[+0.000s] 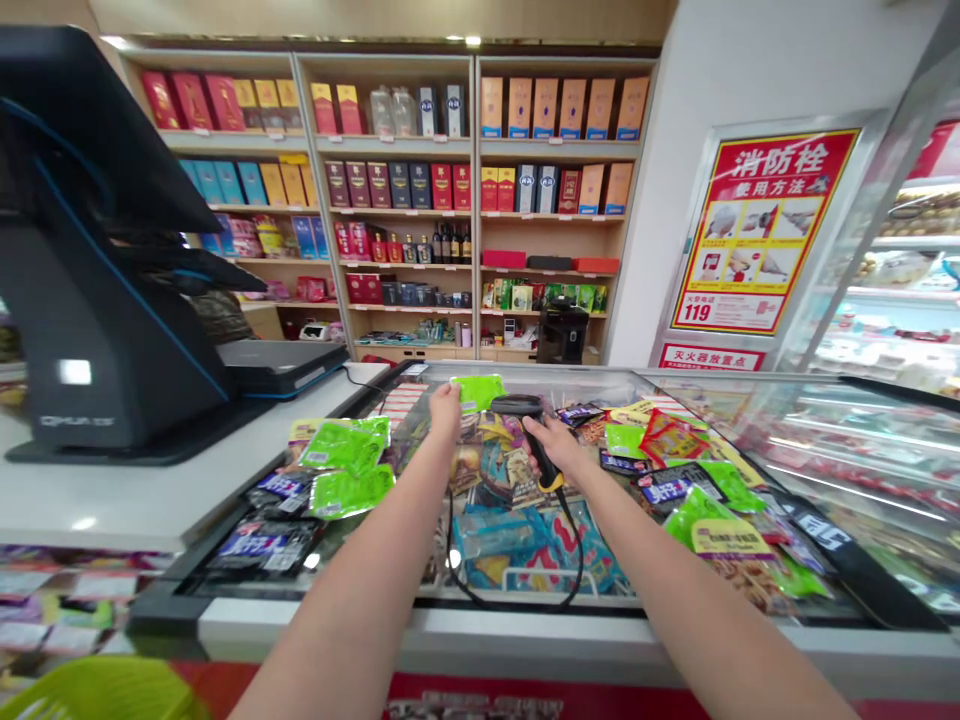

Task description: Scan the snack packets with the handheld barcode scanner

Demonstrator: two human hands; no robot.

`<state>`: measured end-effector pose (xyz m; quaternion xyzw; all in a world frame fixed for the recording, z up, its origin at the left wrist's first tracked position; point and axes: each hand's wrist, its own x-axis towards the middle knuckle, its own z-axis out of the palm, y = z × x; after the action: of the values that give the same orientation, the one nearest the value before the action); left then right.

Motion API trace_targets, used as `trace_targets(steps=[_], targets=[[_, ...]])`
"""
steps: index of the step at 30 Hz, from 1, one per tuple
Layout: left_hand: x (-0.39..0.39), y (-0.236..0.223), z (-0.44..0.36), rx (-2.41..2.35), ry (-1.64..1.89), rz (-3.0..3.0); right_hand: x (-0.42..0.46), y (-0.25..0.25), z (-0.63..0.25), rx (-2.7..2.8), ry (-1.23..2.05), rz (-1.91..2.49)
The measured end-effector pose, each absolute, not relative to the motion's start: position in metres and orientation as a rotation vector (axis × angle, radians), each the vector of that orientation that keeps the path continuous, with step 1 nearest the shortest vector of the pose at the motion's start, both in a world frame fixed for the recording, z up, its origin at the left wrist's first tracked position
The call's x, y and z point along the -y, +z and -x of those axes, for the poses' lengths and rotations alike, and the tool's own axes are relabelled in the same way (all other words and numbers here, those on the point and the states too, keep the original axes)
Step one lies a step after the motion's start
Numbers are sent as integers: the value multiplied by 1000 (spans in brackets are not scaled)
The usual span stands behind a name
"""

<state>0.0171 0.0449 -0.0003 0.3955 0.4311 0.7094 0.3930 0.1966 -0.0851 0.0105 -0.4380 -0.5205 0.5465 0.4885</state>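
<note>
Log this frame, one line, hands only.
left hand: beside green snack packet | right hand: grips black barcode scanner | rest: snack packets in display case

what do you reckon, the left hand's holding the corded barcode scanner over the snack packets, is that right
No: the right hand, not the left hand, holds the corded barcode scanner over the snack packets, as the head view shows.
</note>
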Motion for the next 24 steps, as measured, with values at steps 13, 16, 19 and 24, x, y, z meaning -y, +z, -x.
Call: trace_targets(steps=[13,16,19,24], targets=[[12,9,172,-1908,1792,-1251,72,8,-25,1445,1574,891],[19,13,182,-2016,1772,-1401,74,7,-13,1458,1584,879],[21,16,178,-2035,1876,-1509,74,7,-15,1445,1585,877],[17,19,151,-1963,1972,-1648,70,7,-39,1370,1537,917]])
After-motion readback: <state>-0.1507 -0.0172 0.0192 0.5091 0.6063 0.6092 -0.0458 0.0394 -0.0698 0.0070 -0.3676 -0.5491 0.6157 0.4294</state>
